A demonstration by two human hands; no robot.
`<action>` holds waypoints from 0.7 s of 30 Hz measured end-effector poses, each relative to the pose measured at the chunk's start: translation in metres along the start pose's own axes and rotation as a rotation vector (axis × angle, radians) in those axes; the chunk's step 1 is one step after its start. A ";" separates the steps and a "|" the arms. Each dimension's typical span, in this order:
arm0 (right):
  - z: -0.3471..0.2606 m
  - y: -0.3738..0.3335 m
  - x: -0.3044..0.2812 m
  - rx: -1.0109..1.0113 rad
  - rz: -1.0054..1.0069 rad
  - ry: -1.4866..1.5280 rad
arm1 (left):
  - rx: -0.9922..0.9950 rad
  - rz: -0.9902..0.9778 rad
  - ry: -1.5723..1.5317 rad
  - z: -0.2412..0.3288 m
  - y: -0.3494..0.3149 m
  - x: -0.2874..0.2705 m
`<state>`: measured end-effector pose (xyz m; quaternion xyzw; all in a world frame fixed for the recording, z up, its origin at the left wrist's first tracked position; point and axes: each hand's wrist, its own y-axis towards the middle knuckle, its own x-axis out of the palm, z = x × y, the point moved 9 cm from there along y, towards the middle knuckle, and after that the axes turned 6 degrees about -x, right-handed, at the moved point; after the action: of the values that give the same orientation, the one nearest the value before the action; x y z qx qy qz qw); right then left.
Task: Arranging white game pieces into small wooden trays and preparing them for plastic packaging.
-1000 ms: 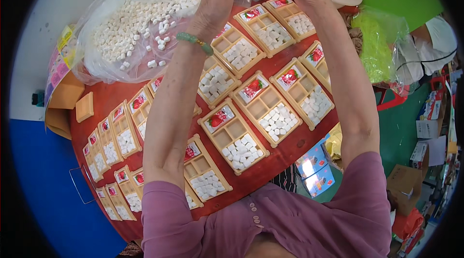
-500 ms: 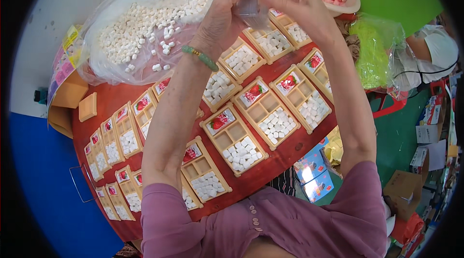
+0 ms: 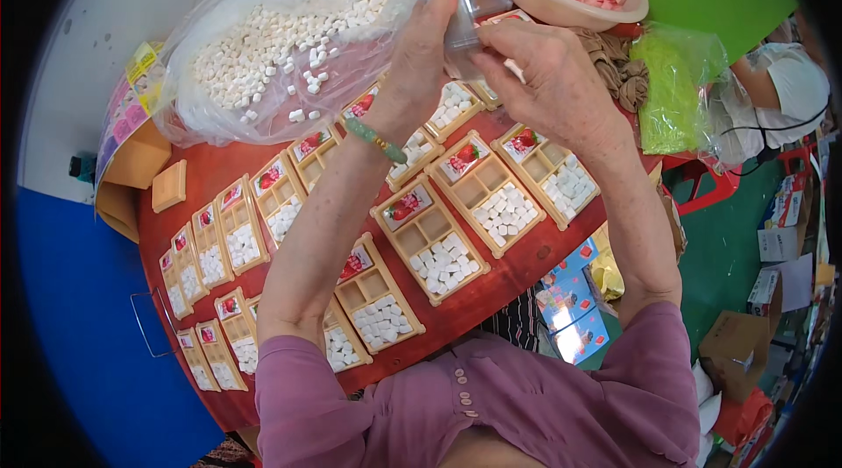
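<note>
High in the view, my left hand [image 3: 421, 64] is closed round a clear plastic container [image 3: 460, 25], which is tilted and partly cut off by the top edge. My right hand [image 3: 557, 78] is beside it, its fingers curled, fingertips close to the container's side. A small white piece [image 3: 515, 71] like a marshmallow shows between the right fingers. Below both hands are rows of tan divided trays, such as this tray [image 3: 430, 227]. Each has a strawberry-picture packet [image 3: 408, 205] in one compartment and white marshmallows [image 3: 445, 264] in the largest one.
An open plastic bag of marshmallows [image 3: 263, 56] lies at the far left of the red table [image 3: 517, 271]. A cream basin [image 3: 605, 16] of pink packets stands at the far right, near a brown cloth [image 3: 614, 60] and a bright green bag [image 3: 662, 100]. A tan block [image 3: 168, 185] sits left.
My right hand has moved down the container's side, its fingers now curled with a white piece among them. My left hand still holds the container, slightly lower. The view has shifted a little.
</note>
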<state>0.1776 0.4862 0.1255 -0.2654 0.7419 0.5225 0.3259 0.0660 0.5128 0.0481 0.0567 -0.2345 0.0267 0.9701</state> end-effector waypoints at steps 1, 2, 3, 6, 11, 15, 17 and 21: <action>0.001 -0.002 0.001 0.011 0.002 -0.013 | 0.031 0.054 0.043 0.001 0.000 -0.002; -0.003 -0.003 0.003 -0.038 0.046 -0.008 | 0.026 0.037 0.038 0.001 -0.002 -0.001; -0.003 -0.006 0.001 -0.079 0.087 -0.010 | 0.021 0.051 0.031 0.005 -0.006 -0.001; 0.020 -0.019 -0.009 0.073 0.078 0.136 | -0.004 0.072 0.011 0.013 -0.015 -0.001; 0.140 -0.078 -0.018 0.487 -0.127 -0.253 | -0.057 0.185 0.020 0.007 -0.015 -0.021; 0.216 -0.125 -0.010 0.500 -0.158 -0.577 | -0.089 0.143 -0.030 0.001 -0.013 -0.003; 0.224 -0.126 0.008 0.466 -0.383 -0.896 | -0.090 0.143 -0.073 -0.003 -0.009 -0.005; 0.220 -0.114 0.008 0.329 -0.361 -0.886 | -0.136 0.096 -0.140 -0.007 -0.008 -0.005</action>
<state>0.3017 0.6585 -0.0022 -0.0872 0.5470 0.3964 0.7321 0.0657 0.5055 0.0390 -0.0187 -0.3055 0.0530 0.9505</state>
